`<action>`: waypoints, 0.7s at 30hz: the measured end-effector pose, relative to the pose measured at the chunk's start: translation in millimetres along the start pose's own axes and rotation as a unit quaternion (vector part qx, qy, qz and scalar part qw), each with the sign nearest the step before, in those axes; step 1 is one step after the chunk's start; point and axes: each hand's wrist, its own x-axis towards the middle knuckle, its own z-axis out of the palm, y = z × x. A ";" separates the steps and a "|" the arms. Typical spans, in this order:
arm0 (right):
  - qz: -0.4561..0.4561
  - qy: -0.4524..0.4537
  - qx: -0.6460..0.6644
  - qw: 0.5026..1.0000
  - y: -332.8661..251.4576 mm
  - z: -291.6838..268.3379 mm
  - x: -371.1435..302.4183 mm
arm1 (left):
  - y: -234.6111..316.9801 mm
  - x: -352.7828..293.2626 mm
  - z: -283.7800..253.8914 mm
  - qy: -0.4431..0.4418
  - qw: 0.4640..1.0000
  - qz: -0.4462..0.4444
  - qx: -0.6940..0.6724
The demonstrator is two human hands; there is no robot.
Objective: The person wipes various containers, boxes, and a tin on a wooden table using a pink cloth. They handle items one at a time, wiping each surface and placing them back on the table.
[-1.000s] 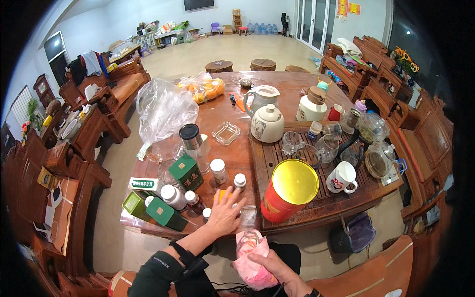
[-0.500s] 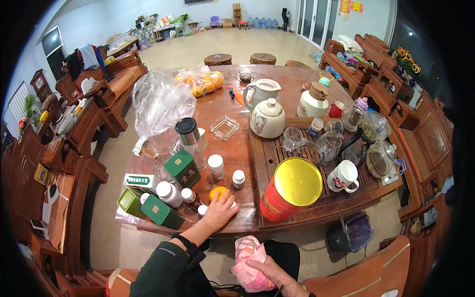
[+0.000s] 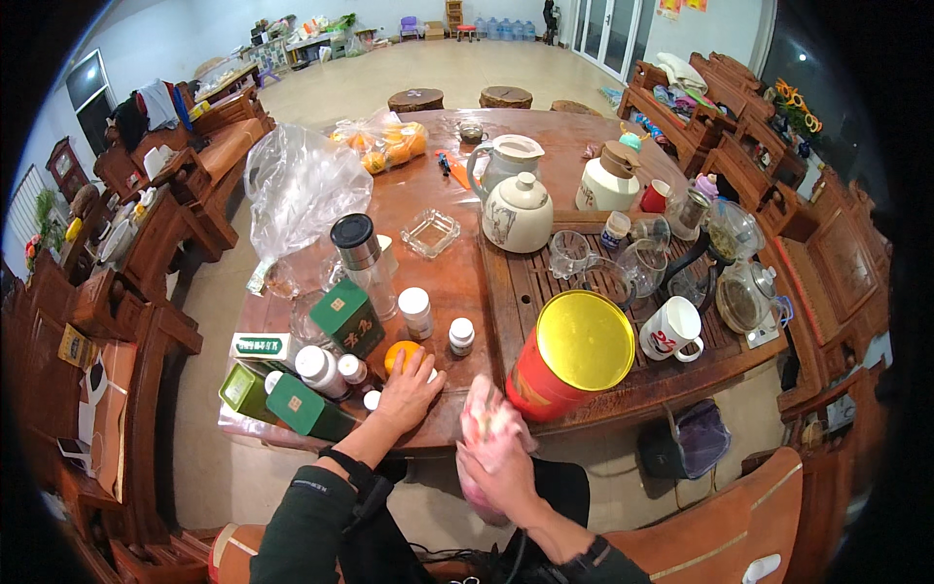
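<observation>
My left hand (image 3: 409, 397) rests palm down at the table's near edge, its fingers spread and touching an orange (image 3: 403, 356). Something small and white shows beside its fingertips, too covered to name. Around it stand a white pill bottle (image 3: 415, 313), a smaller white bottle (image 3: 461, 337), and more bottles by green tins (image 3: 307, 404). A crumpled pink patterned cloth (image 3: 484, 409) is bunched in my right hand (image 3: 501, 472), whose fingers close round it in front of the table edge. Both cloth and hand are somewhat blurred. Right of the cloth stands a red canister (image 3: 535, 380) with a gold lid.
A slatted wooden tea tray (image 3: 516, 292) bears a teapot (image 3: 518, 214), glass cups and a white mug (image 3: 671, 329). Farther back are a glass ashtray (image 3: 430, 234), a plastic bag (image 3: 302, 195) and bagged oranges (image 3: 394, 146). A dark bin (image 3: 676, 443) stands below the tray.
My right hand has lifted the pink cloth upward to the table's near edge. My left hand stays by the orange. The whole view has shifted slightly.
</observation>
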 end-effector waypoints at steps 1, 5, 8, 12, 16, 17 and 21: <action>-0.016 -0.013 -0.064 0.998 0.8 13.5 14.8 | 0.5 -0.1 -2.4 0.001 1.000 -0.002 -0.011; 0.030 -0.075 -0.205 0.975 10.6 57.2 51.8 | 3.5 1.6 -14.3 -0.012 0.999 -0.015 -0.039; -0.012 -0.070 -0.251 0.965 22.4 61.9 54.4 | 3.6 12.0 -21.6 0.020 0.998 -0.012 -0.061; -0.053 -0.078 -0.308 0.947 27.6 48.1 33.9 | 0.5 52.0 -17.0 0.066 0.997 0.014 -0.033; -0.056 -0.137 -0.301 0.942 16.9 33.3 15.0 | 3.1 81.6 -0.8 0.029 0.999 0.017 -0.003; -0.037 -0.170 -0.285 0.943 13.2 27.5 12.2 | 2.0 85.5 2.3 0.007 1.000 0.016 0.007; 0.056 -0.201 -0.167 0.964 -3.6 1.6 6.5 | -8.2 81.0 1.3 -0.089 0.995 -0.035 -0.030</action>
